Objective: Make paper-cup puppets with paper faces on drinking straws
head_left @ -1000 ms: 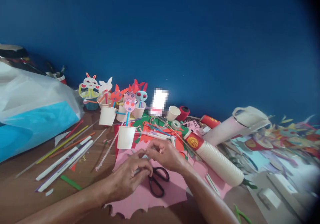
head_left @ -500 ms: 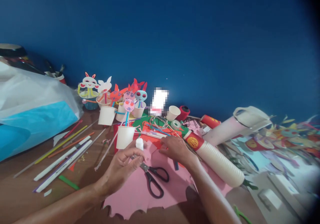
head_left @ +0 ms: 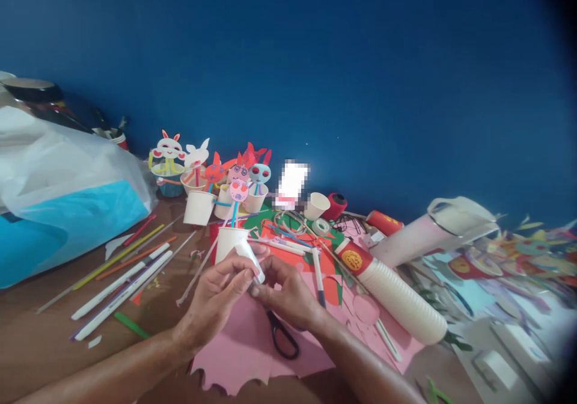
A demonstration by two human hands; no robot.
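My left hand [head_left: 225, 287] grips a small white tube [head_left: 247, 258], held tilted with its lower end toward the right. The fingertips of my right hand [head_left: 288, 290] are pinched at that lower end; whether a cap is between them, I cannot tell. Below my hands lie black-handled scissors [head_left: 285, 339], partly hidden by my right hand, on pink paper [head_left: 243, 356] with a scalloped edge. Just behind my hands stands a white paper cup [head_left: 225, 243] with a pink paper face [head_left: 238, 191] on a blue strip.
Several cups with paper animal faces [head_left: 171, 145] stand at the back left. White markers [head_left: 121, 296] and pipe cleaners [head_left: 119, 249] lie on the brown table at left. A stack of paper cups [head_left: 396, 296], a tape roll [head_left: 321, 227] and a jug [head_left: 433, 229] are at right.
My right hand has moved left from over the papers to the white tube. The tube has tipped from upright to slanted. A white marker and pink paper pieces at right are now uncovered.
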